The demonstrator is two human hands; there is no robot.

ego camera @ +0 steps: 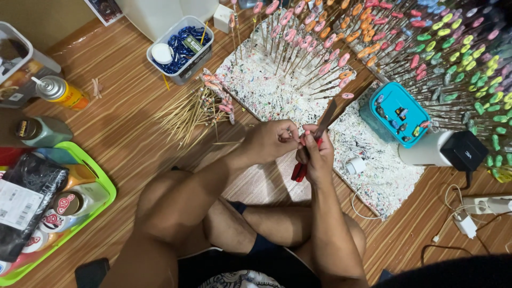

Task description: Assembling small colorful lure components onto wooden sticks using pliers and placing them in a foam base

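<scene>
I sit cross-legged on a wooden floor. My right hand [316, 154] grips red-handled pliers [298, 172] whose dark jaws point up toward a small pink painted piece [348, 96] on a thin stick. My left hand [273, 140] pinches something tiny against the right hand's fingertips; what it holds is too small to tell. Both hands hover over a paint-speckled white foam board [266, 90].
A pile of bamboo sticks [186, 112] lies left of the hands. Many sticks with pink, orange, red and green pieces [437, 48] stand in foam at the back right. Also around: a turquoise box [397, 113], a grey tub [181, 48], a spray can [61, 92], a green tray [101, 181].
</scene>
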